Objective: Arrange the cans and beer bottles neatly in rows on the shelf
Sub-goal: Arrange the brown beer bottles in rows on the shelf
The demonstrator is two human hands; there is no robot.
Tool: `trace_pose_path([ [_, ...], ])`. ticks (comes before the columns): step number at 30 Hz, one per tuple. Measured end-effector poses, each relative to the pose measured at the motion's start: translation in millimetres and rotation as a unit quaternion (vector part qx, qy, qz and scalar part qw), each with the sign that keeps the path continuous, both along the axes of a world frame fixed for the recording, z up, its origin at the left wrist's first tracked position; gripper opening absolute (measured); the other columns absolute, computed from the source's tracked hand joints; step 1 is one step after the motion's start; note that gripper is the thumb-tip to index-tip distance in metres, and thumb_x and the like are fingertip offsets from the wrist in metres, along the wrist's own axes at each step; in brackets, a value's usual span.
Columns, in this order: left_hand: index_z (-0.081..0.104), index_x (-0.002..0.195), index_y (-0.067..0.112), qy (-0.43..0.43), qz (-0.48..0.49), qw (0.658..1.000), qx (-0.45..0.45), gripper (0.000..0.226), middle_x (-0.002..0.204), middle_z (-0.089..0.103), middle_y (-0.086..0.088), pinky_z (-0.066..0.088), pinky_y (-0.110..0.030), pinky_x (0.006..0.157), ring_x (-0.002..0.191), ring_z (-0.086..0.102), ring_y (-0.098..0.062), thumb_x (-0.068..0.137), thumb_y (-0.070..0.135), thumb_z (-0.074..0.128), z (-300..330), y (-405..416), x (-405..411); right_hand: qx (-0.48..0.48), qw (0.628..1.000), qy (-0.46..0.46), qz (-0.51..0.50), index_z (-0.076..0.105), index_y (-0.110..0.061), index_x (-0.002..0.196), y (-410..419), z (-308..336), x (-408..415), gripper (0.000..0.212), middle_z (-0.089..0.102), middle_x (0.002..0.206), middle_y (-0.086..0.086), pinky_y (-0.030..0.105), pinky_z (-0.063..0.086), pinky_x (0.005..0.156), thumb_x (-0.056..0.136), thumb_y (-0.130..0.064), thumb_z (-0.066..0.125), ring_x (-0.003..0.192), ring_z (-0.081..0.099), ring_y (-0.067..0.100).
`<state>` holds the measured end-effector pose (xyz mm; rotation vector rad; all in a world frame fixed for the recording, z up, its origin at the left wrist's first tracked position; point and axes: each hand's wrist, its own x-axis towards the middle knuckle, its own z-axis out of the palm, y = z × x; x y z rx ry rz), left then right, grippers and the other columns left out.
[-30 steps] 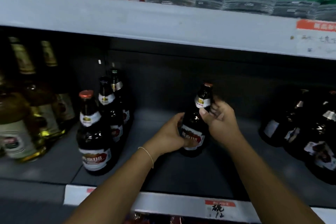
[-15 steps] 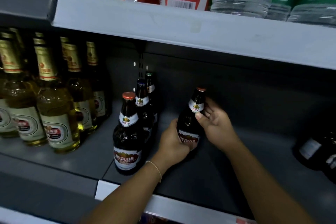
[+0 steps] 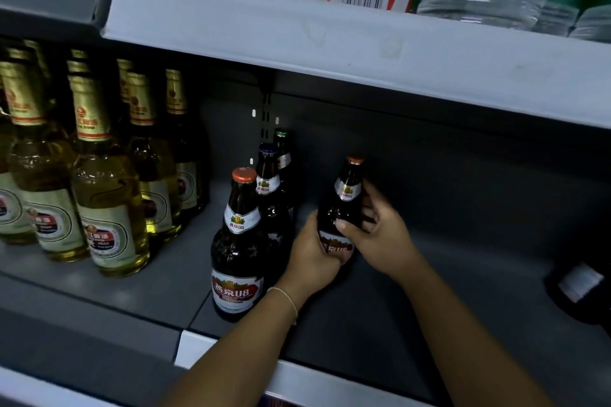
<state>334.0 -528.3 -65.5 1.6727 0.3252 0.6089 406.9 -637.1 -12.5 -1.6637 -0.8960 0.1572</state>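
On the shelf (image 3: pixel 463 274), both hands grip a brown bottle (image 3: pixel 344 205).

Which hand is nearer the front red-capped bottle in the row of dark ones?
Left. The left hand grips the held bottle on the side next to the front red-capped bottle, close beside it; the right hand holds the far side, farther off.

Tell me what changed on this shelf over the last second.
The dark brown glass beer bottle in both hands came leftward, closer to the row of three dark bottles. The left hand still wraps its base, the right hand its shoulder. The row and the pale yellow bottles stayed put.
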Motion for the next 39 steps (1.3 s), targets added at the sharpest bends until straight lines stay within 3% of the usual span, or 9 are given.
trace_pose_path([
  [4, 0.050, 0.121, 0.028, -0.017, 0.017, 1.000, -0.004, 0.063, 0.109, 0.067, 0.004, 0.055, -0.026, 0.087, 0.099, 0.066, -0.007, 0.072, 0.003, 0.080, -2.6, 3.8, 5.0, -0.015, 0.999, 0.001, -0.039, 0.052, -0.021, 0.133, 7.8, -5.6, 4.3, 0.053, 0.069, 0.107, -0.010, 0.028, 0.057, 0.090, 0.086, -0.004, 0.071, 0.098, 0.069, 0.001],
  [8, 0.059, 0.111, 0.017, 0.005, 0.093, 0.994, 0.049, 0.047, 0.102, 0.067, 0.006, 0.046, -0.004, 0.072, 0.091, 0.064, -0.003, 0.070, 0.014, 0.083, -8.8, 4.2, 5.4, -0.031, 0.996, -0.035, -0.074, 0.055, -0.023, 0.129, 18.8, -8.9, 10.1, 0.048, 0.068, 0.101, -0.016, 0.028, 0.057, 0.088, 0.086, -0.012, 0.073, 0.092, 0.069, 0.001],
  [13, 0.056, 0.121, 0.012, 0.035, 0.114, 0.988, 0.094, 0.043, 0.115, 0.063, -0.003, 0.045, -0.019, 0.092, 0.108, 0.059, -0.015, 0.081, 0.003, 0.067, -12.1, 4.5, 7.4, -0.036, 0.994, -0.029, -0.097, 0.054, -0.020, 0.135, 31.8, -13.0, 18.4, 0.052, 0.066, 0.102, -0.016, 0.015, 0.053, 0.081, 0.086, -0.019, 0.074, 0.089, 0.064, -0.006],
  [16, 0.050, 0.130, 0.008, 0.047, 0.116, 0.986, 0.109, 0.049, 0.123, 0.059, -0.005, 0.036, -0.013, 0.091, 0.115, 0.055, -0.017, 0.083, 0.000, 0.059, -10.1, 4.6, 6.8, -0.033, 0.993, -0.031, -0.108, 0.054, -0.017, 0.136, 37.7, -16.9, 21.0, 0.053, 0.065, 0.099, -0.016, 0.026, 0.055, 0.088, 0.087, -0.020, 0.074, 0.094, 0.067, 0.004],
  [19, 0.047, 0.133, 0.008, 0.053, 0.097, 0.989, 0.099, 0.055, 0.124, 0.057, -0.005, 0.034, -0.012, 0.092, 0.117, 0.053, -0.016, 0.080, -0.004, 0.056, -8.5, 4.4, 5.6, -0.026, 0.993, -0.030, -0.115, 0.053, -0.015, 0.137, 41.2, -19.1, 22.6, 0.054, 0.063, 0.098, -0.017, 0.025, 0.053, 0.087, 0.087, -0.019, 0.074, 0.096, 0.067, 0.009],
  [27, 0.043, 0.137, 0.011, 0.049, 0.078, 0.993, 0.073, 0.067, 0.128, 0.055, -0.006, 0.039, -0.022, 0.103, 0.121, 0.052, -0.016, 0.073, -0.005, 0.053, -9.3, 5.4, 6.5, -0.008, 0.992, -0.032, -0.126, 0.054, -0.013, 0.137, 45.2, -22.5, 24.0, 0.055, 0.065, 0.100, -0.012, 0.017, 0.051, 0.082, 0.086, -0.018, 0.074, 0.089, 0.064, -0.001],
  [30, 0.038, 0.141, 0.012, 0.054, 0.074, 0.994, 0.068, 0.075, 0.132, 0.053, -0.006, 0.041, -0.031, 0.108, 0.124, 0.050, -0.016, 0.068, 0.007, 0.053, -11.9, 6.1, 8.8, 0.001, 0.992, -0.027, -0.120, 0.055, -0.013, 0.135, 46.1, -23.4, 23.5, 0.051, 0.068, 0.108, -0.006, 0.014, 0.052, 0.082, 0.087, -0.016, 0.073, 0.090, 0.064, -0.004],
  [34, 0.034, 0.144, 0.013, 0.068, 0.076, 0.992, 0.068, 0.083, 0.136, 0.051, -0.006, 0.041, -0.037, 0.109, 0.128, 0.048, -0.017, 0.063, 0.018, 0.049, -19.2, 9.8, 13.3, 0.003, 0.992, -0.022, -0.127, 0.057, -0.012, 0.133, 47.7, -23.9, 22.7, 0.049, 0.067, 0.103, -0.011, 0.021, 0.054, 0.088, 0.087, -0.015, 0.073, 0.095, 0.067, 0.003],
  [39, 0.038, 0.141, 0.011, 0.062, 0.079, 0.991, 0.083, 0.074, 0.132, 0.052, -0.008, 0.042, -0.037, 0.107, 0.123, 0.051, -0.019, 0.069, 0.009, 0.055, -12.1, 7.8, 8.5, 0.004, 0.991, -0.021, -0.133, 0.056, -0.010, 0.133, 47.8, -24.5, 20.9, 0.050, 0.067, 0.101, -0.010, 0.020, 0.053, 0.087, 0.087, -0.015, 0.073, 0.093, 0.067, 0.002],
])
